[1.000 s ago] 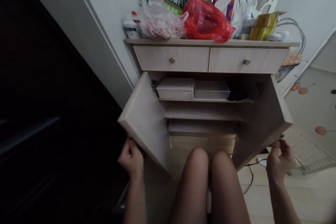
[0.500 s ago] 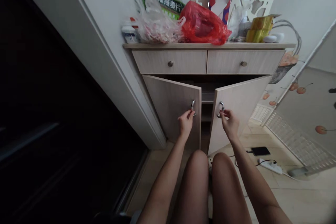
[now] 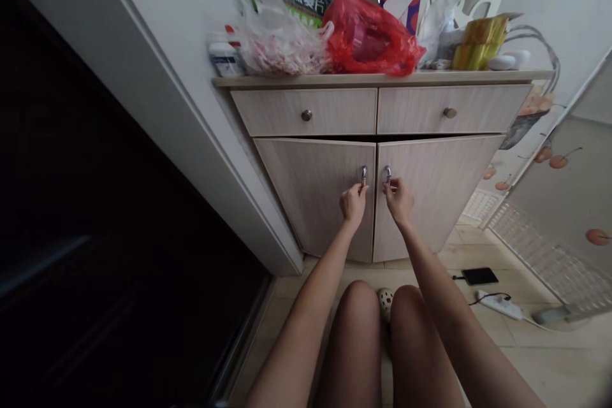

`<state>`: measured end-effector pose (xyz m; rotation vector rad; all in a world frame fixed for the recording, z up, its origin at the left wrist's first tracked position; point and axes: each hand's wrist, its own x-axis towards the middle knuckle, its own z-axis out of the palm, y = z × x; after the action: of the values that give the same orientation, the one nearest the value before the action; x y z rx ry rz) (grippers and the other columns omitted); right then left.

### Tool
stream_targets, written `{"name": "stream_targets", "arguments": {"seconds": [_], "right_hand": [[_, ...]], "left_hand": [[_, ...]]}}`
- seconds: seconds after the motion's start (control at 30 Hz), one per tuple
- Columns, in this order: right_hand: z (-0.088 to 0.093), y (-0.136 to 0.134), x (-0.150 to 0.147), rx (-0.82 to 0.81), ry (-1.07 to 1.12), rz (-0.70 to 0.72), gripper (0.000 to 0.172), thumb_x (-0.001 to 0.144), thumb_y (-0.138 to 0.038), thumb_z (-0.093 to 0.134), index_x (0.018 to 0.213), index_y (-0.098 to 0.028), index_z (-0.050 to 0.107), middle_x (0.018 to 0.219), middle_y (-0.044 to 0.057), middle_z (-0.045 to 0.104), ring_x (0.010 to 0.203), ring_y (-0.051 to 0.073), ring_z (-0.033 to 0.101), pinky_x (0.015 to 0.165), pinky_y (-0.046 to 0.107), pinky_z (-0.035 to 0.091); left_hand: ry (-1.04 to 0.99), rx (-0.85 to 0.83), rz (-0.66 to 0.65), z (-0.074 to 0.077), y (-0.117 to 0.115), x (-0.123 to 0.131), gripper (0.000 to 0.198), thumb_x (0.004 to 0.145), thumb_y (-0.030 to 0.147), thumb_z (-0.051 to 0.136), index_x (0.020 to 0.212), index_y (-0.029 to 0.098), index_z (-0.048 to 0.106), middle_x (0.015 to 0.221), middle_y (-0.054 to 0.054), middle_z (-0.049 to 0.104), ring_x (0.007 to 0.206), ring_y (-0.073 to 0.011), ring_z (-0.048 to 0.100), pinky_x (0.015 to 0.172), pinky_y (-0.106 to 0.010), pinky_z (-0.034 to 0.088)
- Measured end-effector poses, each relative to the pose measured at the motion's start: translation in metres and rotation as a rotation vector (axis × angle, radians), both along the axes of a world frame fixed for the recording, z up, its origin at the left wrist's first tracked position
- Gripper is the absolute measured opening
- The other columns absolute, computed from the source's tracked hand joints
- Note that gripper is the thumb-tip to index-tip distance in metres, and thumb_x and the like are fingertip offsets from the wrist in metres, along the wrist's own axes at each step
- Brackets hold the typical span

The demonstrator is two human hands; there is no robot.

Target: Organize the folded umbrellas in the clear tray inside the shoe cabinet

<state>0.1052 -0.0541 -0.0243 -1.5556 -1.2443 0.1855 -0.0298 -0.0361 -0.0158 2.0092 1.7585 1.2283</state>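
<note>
My left hand [image 3: 354, 204] pinches the metal handle [image 3: 364, 173] of the left cabinet door [image 3: 315, 191]. On the right cabinet door [image 3: 435, 185], the matching handle [image 3: 388, 172] is held between the fingers of my right hand [image 3: 398, 201]. Both pale wood-grain doors stand almost closed, with a thin dark gap along their tops and a narrow seam between them. Above them are two drawers with round knobs, the left drawer [image 3: 272, 111] and the right drawer [image 3: 482, 108]. The cabinet's inside is hidden.
On the cabinet top [image 3: 382, 78] sit a red plastic bag [image 3: 344, 32], a clear bag [image 3: 282, 44], a white bottle [image 3: 224, 58] and a gold box [image 3: 478, 44]. A phone [image 3: 480, 276] and a power strip [image 3: 500, 305] lie on the floor at right. A dark doorway is at left.
Both cabinet doors have swung inward from partly open to almost closed. My hands have moved forward and closer together with the handles, and the shelves inside are now hidden.
</note>
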Motion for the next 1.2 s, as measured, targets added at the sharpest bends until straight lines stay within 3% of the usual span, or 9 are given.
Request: {"name": "stream_targets", "arguments": {"seconds": [0.23, 0.67, 0.93, 1.1, 1.2], "right_hand": [[0.001, 0.029, 0.000, -0.022, -0.021, -0.018, 0.027, 0.094, -0.043, 0.050, 0.097, -0.019, 0.062, 0.100, 0.009, 0.074, 0.085, 0.022, 0.070, 0.073, 0.030, 0.046], [0.004, 0.061, 0.006, -0.039, -0.049, -0.018, 0.032, 0.092, -0.046, 0.050, 0.094, -0.018, 0.065, 0.094, 0.012, 0.073, 0.084, 0.025, 0.068, 0.074, 0.033, 0.047], [0.010, 0.063, 0.004, -0.091, -0.072, -0.023, 0.017, 0.090, -0.034, 0.057, 0.093, -0.018, 0.063, 0.088, 0.011, 0.073, 0.082, 0.024, 0.067, 0.072, 0.031, 0.045], [0.018, 0.053, 0.009, -0.039, 0.000, 0.056, 0.033, 0.089, -0.050, 0.053, 0.097, -0.019, 0.060, 0.094, 0.012, 0.071, 0.081, 0.024, 0.067, 0.071, 0.032, 0.046], [0.023, 0.035, 0.016, 0.060, 0.110, 0.096, 0.050, 0.081, -0.068, 0.055, 0.093, -0.020, 0.058, 0.089, 0.009, 0.069, 0.073, 0.020, 0.062, 0.066, 0.030, 0.045]], "left_hand": [[0.090, -0.035, 0.032, 0.008, 0.019, 0.008, 0.025, 0.096, 0.034, 0.056, 0.102, 0.019, 0.075, 0.100, -0.013, 0.077, 0.090, -0.0216, 0.071, 0.074, -0.026, 0.044], [0.104, -0.049, 0.028, 0.008, 0.044, 0.014, 0.025, 0.096, 0.034, 0.056, 0.105, 0.017, 0.073, 0.099, -0.014, 0.076, 0.088, -0.0228, 0.070, 0.073, -0.028, 0.043], [-0.014, -0.065, -0.018, 0.008, 0.052, 0.016, 0.020, 0.095, 0.031, 0.058, 0.099, 0.018, 0.072, 0.100, -0.014, 0.076, 0.093, -0.0234, 0.070, 0.080, -0.030, 0.045], [-0.287, -0.113, -0.077, 0.009, 0.051, 0.010, 0.014, 0.089, 0.030, 0.065, 0.092, 0.017, 0.067, 0.098, -0.013, 0.074, 0.094, -0.0210, 0.069, 0.084, -0.029, 0.047], [-0.359, -0.098, -0.043, 0.010, 0.038, -0.003, 0.021, 0.090, 0.038, 0.063, 0.092, 0.017, 0.062, 0.091, -0.010, 0.072, 0.082, -0.0168, 0.069, 0.076, -0.026, 0.049]]}}
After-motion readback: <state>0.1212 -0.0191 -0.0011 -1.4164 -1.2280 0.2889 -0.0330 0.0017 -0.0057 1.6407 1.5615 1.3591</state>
